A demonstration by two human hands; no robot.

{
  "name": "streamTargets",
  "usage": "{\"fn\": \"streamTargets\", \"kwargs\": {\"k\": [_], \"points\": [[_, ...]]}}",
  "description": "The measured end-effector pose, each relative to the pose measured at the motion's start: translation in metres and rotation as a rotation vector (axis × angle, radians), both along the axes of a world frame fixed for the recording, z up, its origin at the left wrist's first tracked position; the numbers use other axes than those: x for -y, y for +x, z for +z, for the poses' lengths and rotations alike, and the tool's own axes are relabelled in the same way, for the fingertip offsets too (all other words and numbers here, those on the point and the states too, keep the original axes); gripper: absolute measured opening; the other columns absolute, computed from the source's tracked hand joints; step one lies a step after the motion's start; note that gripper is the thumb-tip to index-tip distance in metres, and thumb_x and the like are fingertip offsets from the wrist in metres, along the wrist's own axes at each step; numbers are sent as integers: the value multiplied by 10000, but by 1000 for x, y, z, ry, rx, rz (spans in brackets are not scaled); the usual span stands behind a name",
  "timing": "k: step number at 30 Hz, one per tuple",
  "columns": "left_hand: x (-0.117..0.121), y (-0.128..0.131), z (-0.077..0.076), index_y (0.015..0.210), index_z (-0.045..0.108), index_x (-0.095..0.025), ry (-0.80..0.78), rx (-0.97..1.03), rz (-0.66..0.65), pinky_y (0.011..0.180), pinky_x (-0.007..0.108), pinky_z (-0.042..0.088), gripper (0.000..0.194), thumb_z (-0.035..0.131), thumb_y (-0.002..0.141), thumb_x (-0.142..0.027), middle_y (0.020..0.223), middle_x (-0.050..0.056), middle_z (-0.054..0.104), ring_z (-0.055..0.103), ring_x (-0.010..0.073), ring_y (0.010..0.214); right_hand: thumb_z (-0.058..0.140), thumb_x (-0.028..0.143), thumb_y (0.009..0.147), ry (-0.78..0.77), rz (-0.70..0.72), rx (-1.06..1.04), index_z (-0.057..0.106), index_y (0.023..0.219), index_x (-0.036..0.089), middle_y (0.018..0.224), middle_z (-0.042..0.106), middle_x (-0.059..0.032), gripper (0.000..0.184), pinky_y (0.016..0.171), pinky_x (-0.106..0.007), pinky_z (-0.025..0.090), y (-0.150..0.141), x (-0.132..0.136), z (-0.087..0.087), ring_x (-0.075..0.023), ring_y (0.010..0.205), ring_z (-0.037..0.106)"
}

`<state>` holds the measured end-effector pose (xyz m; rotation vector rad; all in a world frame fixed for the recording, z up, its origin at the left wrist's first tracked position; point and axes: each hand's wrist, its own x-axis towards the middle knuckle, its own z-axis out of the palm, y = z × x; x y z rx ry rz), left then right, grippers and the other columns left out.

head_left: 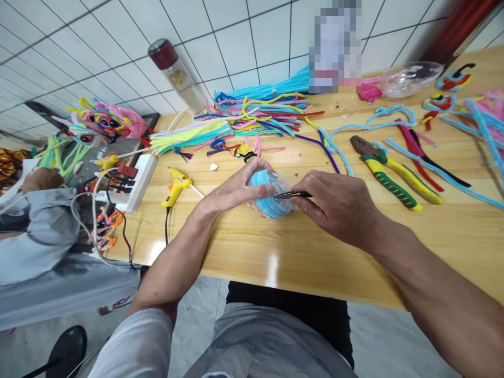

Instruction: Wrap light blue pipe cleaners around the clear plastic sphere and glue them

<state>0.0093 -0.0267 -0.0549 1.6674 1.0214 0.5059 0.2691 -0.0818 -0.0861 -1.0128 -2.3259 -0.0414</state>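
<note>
In the head view, my left hand [252, 190] is closed around a rounded form wrapped in light-blue pipe cleaners [271, 209], with clear plastic showing on its right side. My right hand [336, 206] grips a thin dark metal tool [296, 194]. The tool's tip meets the plastic side of the wrapped form; its handle is mostly hidden by my fingers, so its kind is unclear. To the left of my left hand lies a yellow glue gun [177, 188]. Pliers with green and yellow handles [388, 173] rest to the right of my right hand.
Bundles of coloured pipe cleaners [260, 118] lie along the tiled wall beside a bottle [177, 71]. A white power strip [136, 184] with cables sits at left, near a co-worker's sleeve [47, 220]. Clear plastic [413, 79] and loose pipe cleaners [441, 176] are at right.
</note>
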Motion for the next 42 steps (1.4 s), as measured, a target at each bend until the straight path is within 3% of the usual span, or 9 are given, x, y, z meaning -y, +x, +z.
{"fn": "streamTargets", "kwargs": {"k": [11, 25, 42], "points": [[1, 0, 3, 1099, 596, -235, -38, 24, -18, 766, 319, 504, 425, 785, 800, -470, 1054, 28, 638, 602, 215, 953, 500, 389, 1153, -36, 18, -63, 699, 1041, 235, 891, 782, -52, 276, 664, -325, 462, 0, 2, 3, -207, 788, 729], [3, 0, 3, 1120, 610, -244, -28, 10, -36, 860, 360, 520, 388, 763, 835, -460, 1101, 30, 661, 623, 235, 1014, 502, 378, 1145, -69, 5, -54, 698, 1034, 245, 889, 789, -50, 261, 662, -328, 473, 0, 1, 0, -213, 793, 739], [1, -2, 0, 1129, 599, -235, -36, 10, -43, 816, 345, 532, 404, 761, 842, -470, 1140, 43, 679, 638, 238, 1017, 509, 362, 1144, -46, 14, -47, 686, 1021, 235, 878, 789, -48, 250, 646, -320, 459, 0, 1, 2, -203, 781, 737]]}}
